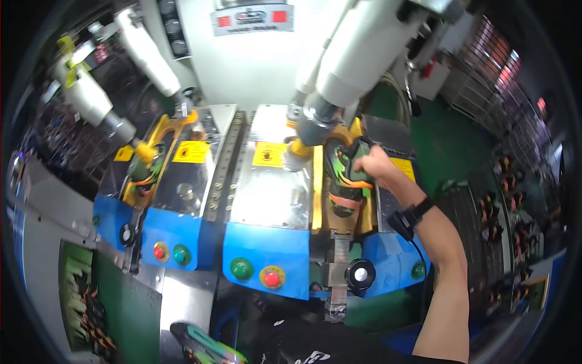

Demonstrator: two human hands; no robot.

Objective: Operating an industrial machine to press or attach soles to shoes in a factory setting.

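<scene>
A second shoe (144,167) sits clamped in the left station of the machine, under a yellow frame (159,130). Two yellow warning stickers (191,151) lie on the shiny metal plates (267,194). The blue front panels (267,258) carry a green button (241,267) beside a red button on a yellow ring (272,278); the left panel has a smaller red and green pair (170,253). White cylinders (145,48) slant down from above. Racks of shoes (512,206) stand on the right by the green floor (448,139).
</scene>
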